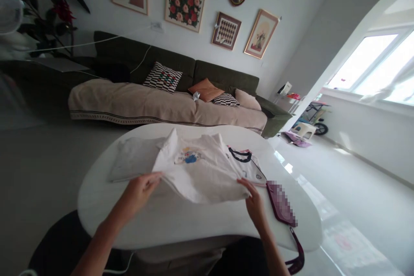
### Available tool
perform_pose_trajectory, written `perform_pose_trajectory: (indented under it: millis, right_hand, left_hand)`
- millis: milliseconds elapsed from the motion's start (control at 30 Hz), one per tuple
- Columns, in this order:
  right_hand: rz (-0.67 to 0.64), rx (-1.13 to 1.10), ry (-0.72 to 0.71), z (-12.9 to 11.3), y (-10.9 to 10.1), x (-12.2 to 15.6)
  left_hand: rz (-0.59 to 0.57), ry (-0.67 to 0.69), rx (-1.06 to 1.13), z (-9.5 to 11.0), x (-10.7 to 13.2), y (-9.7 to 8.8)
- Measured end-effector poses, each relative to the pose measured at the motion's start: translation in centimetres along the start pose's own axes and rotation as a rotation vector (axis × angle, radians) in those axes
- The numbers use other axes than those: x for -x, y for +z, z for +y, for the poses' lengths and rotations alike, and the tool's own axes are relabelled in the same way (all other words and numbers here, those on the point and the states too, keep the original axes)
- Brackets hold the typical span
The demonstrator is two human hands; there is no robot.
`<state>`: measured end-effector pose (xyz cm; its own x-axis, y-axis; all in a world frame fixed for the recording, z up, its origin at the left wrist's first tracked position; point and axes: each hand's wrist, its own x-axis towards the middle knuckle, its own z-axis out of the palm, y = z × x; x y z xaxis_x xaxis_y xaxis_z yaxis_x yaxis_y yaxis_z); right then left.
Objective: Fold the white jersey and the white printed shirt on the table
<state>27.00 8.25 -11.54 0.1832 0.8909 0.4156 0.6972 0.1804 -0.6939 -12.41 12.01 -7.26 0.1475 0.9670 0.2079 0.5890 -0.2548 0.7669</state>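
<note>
A white T-shirt [200,168] with a small coloured print lies spread on the white oval table [181,220]. My left hand [142,187] pinches its near left edge. My right hand [254,200] grips its near right edge. A folded grey garment [132,161] lies to the left under the shirt. Another white garment with a dark collar [244,161] lies to the right, partly covered.
A dark purple pouch [281,205] with a strap lies on the table next to my right hand. Behind the table stands a dark green sofa [223,75] with a beige cover and cushions. A plant [51,13] stands at the back left. Bright floor stretches to the right.
</note>
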Motion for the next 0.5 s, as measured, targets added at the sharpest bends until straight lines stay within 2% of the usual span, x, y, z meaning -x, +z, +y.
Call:
perform_pose_trajectory:
  millis: [100,167,200,267,333,400,467,500]
  right_hand:
    - [-0.203,0.211,0.068,4.1,1.0,4.3]
    - [-0.238,0.309,0.073,4.7,1.2,5.5]
    - [-0.229,0.330,0.071,4.2,1.5,5.6]
    - [-0.199,0.325,0.057,1.9,2.7,4.9]
    - [-0.211,0.316,0.019,-1.0,4.8,3.8]
    - [-0.286,0.361,0.005,-3.2,7.2,3.2]
    - [-0.359,0.441,0.057,-3.9,9.0,3.4]
    - [-0.350,0.480,0.106,-3.6,9.4,3.8]
  left_hand:
    - [-0.266,0.002,-0.215,-4.9,4.6,2.6]
    - [-0.292,0.004,-0.341,-6.0,5.7,3.1]
    - [-0.281,0.009,-0.377,-5.8,5.6,3.2]
    - [-0.243,0.048,-0.385,-4.0,3.9,4.0]
    - [-0.225,0.111,-0.352,-1.7,1.5,5.7]
    - [-0.245,0.142,-0.347,-0.4,-0.5,8.1]
    - [-0.273,0.133,-0.375,-0.7,-1.4,10.3]
    - [-0.285,0.126,-0.401,-1.3,-1.5,11.1]
